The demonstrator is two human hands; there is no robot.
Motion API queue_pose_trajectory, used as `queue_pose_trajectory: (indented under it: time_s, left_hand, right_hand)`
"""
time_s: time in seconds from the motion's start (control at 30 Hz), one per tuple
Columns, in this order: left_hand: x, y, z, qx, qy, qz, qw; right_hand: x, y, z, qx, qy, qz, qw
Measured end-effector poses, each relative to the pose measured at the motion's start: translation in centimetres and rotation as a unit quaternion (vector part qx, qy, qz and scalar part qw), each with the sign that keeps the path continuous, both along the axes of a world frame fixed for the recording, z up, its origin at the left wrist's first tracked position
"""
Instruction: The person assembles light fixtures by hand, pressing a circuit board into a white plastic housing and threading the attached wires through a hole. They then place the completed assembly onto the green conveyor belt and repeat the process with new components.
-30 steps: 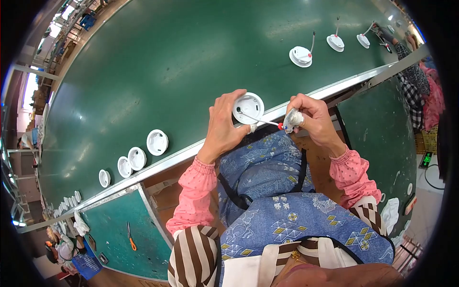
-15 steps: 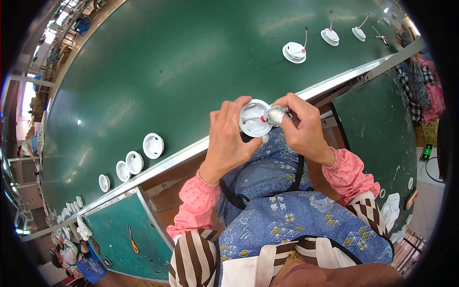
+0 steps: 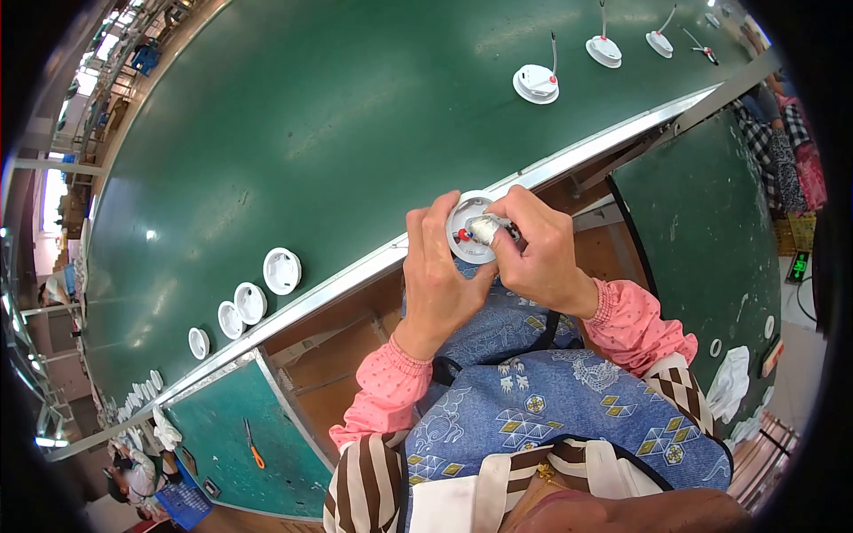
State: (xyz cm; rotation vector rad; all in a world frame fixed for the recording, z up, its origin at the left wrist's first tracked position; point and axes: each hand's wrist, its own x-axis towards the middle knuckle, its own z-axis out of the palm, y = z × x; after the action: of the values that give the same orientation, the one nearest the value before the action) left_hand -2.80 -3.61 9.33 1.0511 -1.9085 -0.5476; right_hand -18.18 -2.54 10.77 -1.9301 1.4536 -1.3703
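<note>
My left hand (image 3: 438, 282) grips a round white plastic housing (image 3: 459, 251) by its rim, its hollow side turned up toward me. A small red piece (image 3: 463, 234) shows inside the housing, partly covered. My right hand (image 3: 535, 249) reaches into the housing from the right, with thumb and index finger closed together beside the red piece. Its thumb has a whitish wrapping (image 3: 484, 229) on it. What lies between these fingertips is hidden. Both hands are over the front edge of the green table (image 3: 355, 160), above my patterned blue apron (image 3: 524, 400).
Several hollow white housings (image 3: 283, 271) line the table edge at left. Several white parts with upright wires (image 3: 537, 84) stand at upper right. Orange-handled scissors (image 3: 254, 449) lie on a lower green surface at left. A white cloth (image 3: 729, 384) is at right. People sit farther along both sides.
The right thumb and fingers have moved left, farther over the housing, covering more of its inside. The red piece now sits nearer the housing's left side. My left hand still holds the rim.
</note>
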Motion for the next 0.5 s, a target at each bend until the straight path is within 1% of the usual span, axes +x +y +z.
queue_pose_trajectory:
  time_s: [0.2, 0.5]
  left_hand:
    - [-0.9, 1.0, -1.1, -0.029, 0.003, 0.036, 0.999]
    - [-1.1, 1.9, -1.4, -0.024, -0.011, 0.048, 0.998]
  right_hand:
    - [0.6, 0.5, -0.2, -0.009, -0.037, 0.003, 0.999]
    - [0.6, 0.7, -0.7, 0.009, 0.003, 0.021, 1.0]
